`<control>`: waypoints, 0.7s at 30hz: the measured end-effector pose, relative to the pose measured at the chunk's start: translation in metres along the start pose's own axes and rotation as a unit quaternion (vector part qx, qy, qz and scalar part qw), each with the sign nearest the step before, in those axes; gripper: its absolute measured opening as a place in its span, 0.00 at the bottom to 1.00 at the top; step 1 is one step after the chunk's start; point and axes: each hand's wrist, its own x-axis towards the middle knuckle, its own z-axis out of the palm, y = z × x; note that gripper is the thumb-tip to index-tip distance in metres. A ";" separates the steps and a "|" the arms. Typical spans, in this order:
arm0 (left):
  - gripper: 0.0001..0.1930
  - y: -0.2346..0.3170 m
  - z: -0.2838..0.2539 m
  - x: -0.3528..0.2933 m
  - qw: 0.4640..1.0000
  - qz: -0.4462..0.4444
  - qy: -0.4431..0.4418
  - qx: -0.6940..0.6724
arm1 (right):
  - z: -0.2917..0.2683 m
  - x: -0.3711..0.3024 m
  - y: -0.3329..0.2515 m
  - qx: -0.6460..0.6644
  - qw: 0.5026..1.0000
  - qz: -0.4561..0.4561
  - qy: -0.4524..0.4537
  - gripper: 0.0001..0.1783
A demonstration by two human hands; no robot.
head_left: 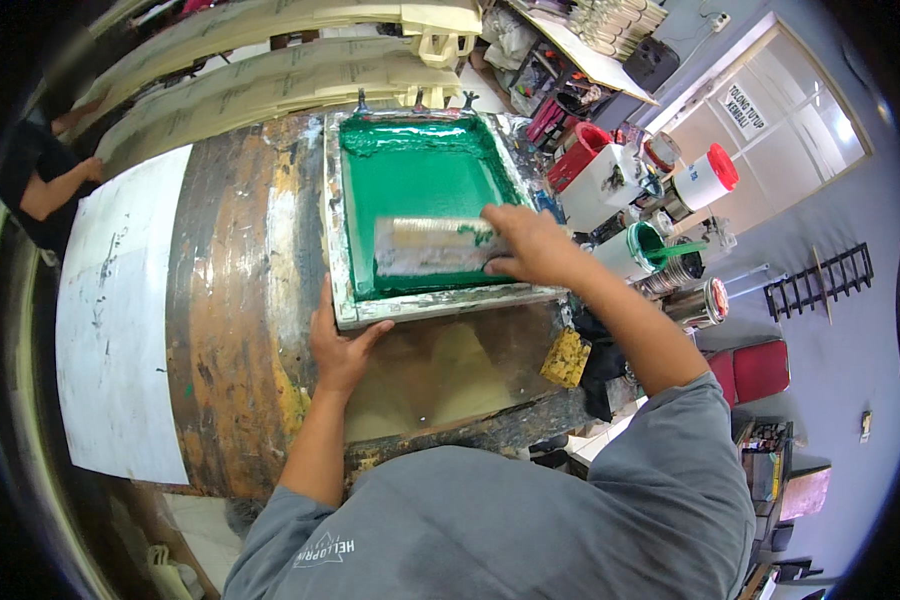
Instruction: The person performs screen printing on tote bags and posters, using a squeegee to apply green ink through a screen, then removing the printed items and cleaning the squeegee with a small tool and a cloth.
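A screen printing frame [425, 308] lies on the worktable, its mesh covered in green ink [425, 180] that is thicker along the far edge. My right hand [535, 245] is closed around the right end of a wide squeegee [425, 235]. The squeegee's blade side rests toward the near part of the mesh. At the frame's near left corner is my left hand [340, 350], gripping it with the fingers along the left side and the thumb along the front edge. A pale yellowish bag [440, 375] shows partly from under the frame; the rest is hidden.
A yellow sponge [566, 358] sits right of the bag. Beyond my right arm stand several ink containers, including a white bucket with green ink [625, 255]. Clamps [417, 98] hold the frame's far edge. A white sheet [120, 320] covers the table's left; a co-worker [50, 185] is past it.
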 end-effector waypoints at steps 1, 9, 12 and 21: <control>0.57 -0.001 0.001 0.000 1.000 0.003 -0.006 0.011 | 0.011 -0.007 -0.001 -0.034 0.999 0.001 0.009 0.36; 0.57 0.001 -0.003 -0.005 0.999 -0.040 -0.010 0.010 | 0.049 -0.020 -0.019 -0.109 0.980 0.000 0.166 0.29; 0.58 -0.005 -0.004 -0.007 1.000 -0.028 -0.006 0.011 | 0.048 0.000 -0.011 -0.127 0.976 -0.005 0.177 0.29; 0.61 -0.006 -0.006 -0.005 0.999 -0.023 -0.013 0.044 | 0.057 0.105 0.047 -0.147 0.961 -0.020 0.232 0.28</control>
